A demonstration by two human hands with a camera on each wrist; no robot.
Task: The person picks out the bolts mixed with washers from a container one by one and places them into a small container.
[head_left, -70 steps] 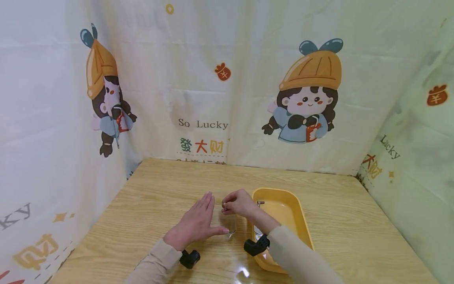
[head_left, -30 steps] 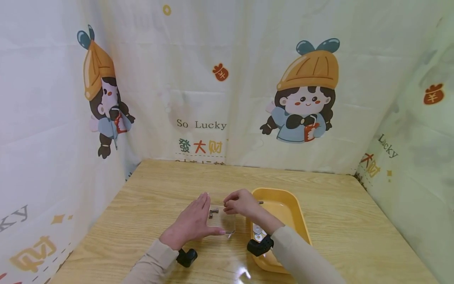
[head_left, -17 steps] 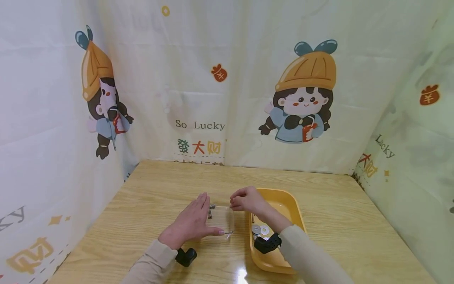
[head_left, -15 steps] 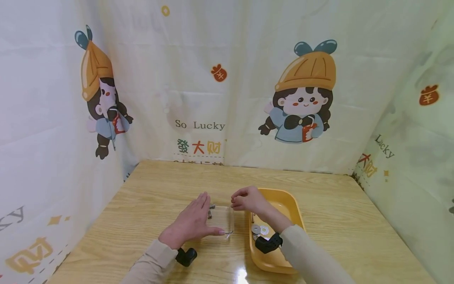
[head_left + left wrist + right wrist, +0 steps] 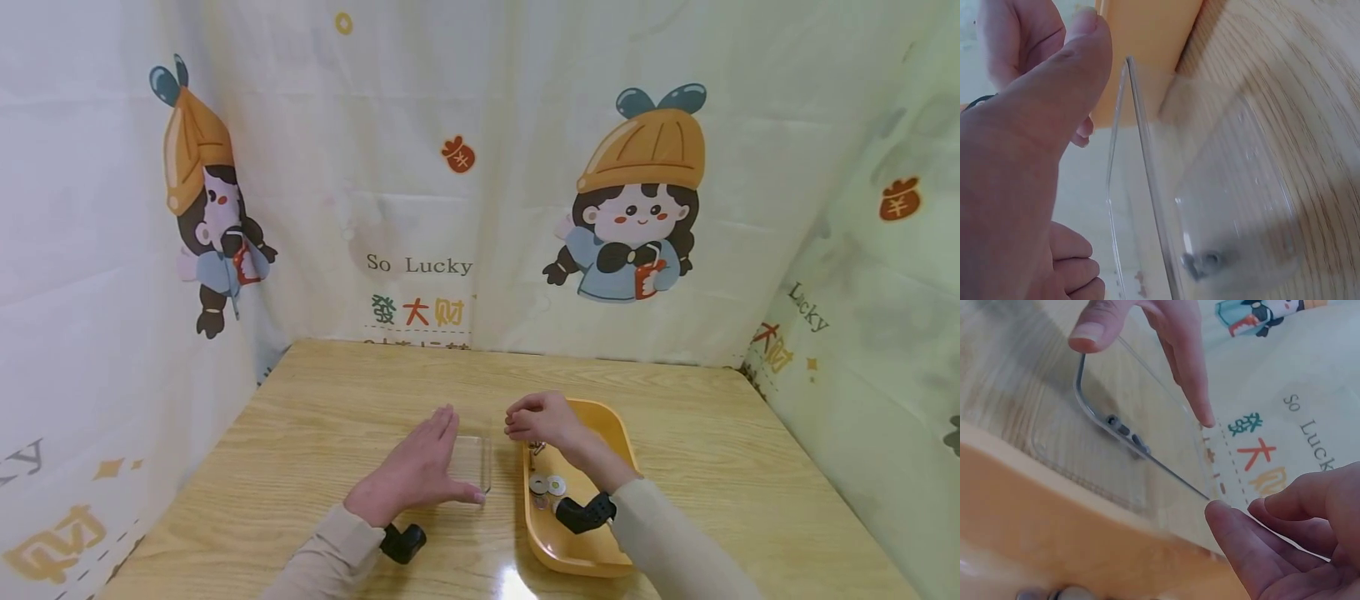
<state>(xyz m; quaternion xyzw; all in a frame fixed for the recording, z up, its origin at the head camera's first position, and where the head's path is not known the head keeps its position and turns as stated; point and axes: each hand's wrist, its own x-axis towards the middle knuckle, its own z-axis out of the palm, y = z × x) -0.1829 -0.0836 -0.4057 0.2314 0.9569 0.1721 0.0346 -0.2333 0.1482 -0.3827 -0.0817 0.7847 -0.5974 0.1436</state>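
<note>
My left hand is spread over a clear plastic box on the wooden table, fingers straight and thumb held apart at its near side. Two small metal bolts lie inside the box; in the head view the left hand hides them. My right hand hangs in the air over the left rim of the yellow-orange tray. Its fingers are loosely bent, and nothing shows between them in the right wrist view.
In the tray lie several flat metal washers and a few bolts near its left wall. A patterned curtain surrounds the table. A black camera sits on the right wrist, above the tray.
My right hand, earlier pinching a bolt over the clear box, has moved right, away from the box to the tray's edge. Two bolts came into view in the box. The left hand stays by it.
</note>
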